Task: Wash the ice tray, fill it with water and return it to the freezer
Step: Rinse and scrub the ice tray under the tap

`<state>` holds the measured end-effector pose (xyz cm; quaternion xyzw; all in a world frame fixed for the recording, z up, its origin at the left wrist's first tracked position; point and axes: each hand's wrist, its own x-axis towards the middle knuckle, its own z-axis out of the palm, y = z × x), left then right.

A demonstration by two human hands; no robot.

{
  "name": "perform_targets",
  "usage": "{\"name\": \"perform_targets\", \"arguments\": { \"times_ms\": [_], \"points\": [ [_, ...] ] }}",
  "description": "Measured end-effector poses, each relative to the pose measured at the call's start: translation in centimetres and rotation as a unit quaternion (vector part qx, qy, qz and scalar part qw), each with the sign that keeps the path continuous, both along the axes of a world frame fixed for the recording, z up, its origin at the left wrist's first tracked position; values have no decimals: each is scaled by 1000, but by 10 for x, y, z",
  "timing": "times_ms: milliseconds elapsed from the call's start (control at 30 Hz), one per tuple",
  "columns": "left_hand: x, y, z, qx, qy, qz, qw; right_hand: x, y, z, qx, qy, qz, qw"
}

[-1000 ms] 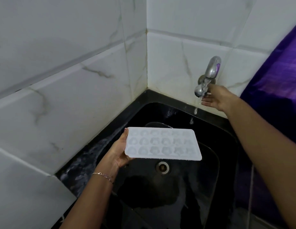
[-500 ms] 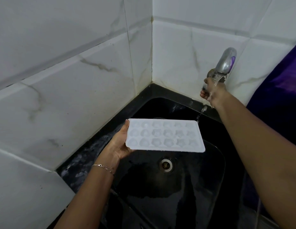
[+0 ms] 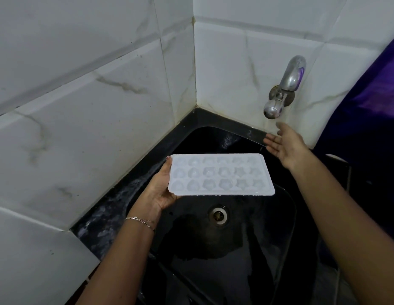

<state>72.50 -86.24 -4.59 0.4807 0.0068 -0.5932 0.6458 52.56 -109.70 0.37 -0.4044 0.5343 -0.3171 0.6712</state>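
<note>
I have the ice tray (image 3: 221, 174) level in the middle of the frame, cavities up, over the black sink (image 3: 246, 249) and above its drain (image 3: 218, 215). My left hand (image 3: 162, 190) has its grip closed on the tray's left short edge, thumb on the rim and fingers underneath; the far end hangs unsupported. Whether the cavities hold water I cannot tell.

My right hand (image 3: 284, 144) is open, palm up, holding nothing, just below the spout of the tap (image 3: 284, 89) at the upper right. I cannot make out a stream of water from the spout.

To do this step well, I judge the tray should slide right and up until its cavities sit under the spout, kept level so water spreads across the rows. A gentle flow would limit splashing onto the tiled wall (image 3: 81, 106) at the left. The free right hand could steady the far edge once the tray grows heavy.
</note>
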Motion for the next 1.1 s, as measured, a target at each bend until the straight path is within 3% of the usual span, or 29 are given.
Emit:
{"name": "perform_targets", "arguments": {
  "times_ms": [100,233,333,433,600,800,1000,1100],
  "points": [
    [-6,-3,2,-1,0,-7,1000,-27,32,-11,-68,65,-26,995],
    [-15,-3,6,-4,9,-11,1000,-50,74,-12,-235,96,3,967],
    [-22,-2,9,-9,1,-20,1000,-64,93,-15,-369,171,106,907],
    [-30,-2,10,-9,-11,-25,1000,-76,104,-14,-444,276,156,838],
    [-40,0,15,-13,-23,-35,999,-86,117,-6,-462,386,169,780],
    [-50,3,25,-22,-31,-42,998,-93,126,2,-442,430,181,766],
    [-60,5,31,-25,-37,-51,998,-106,132,7,-415,401,193,794],
    [-68,4,31,-25,-38,-52,998,-112,137,6,-434,432,174,771]
  ]
}}
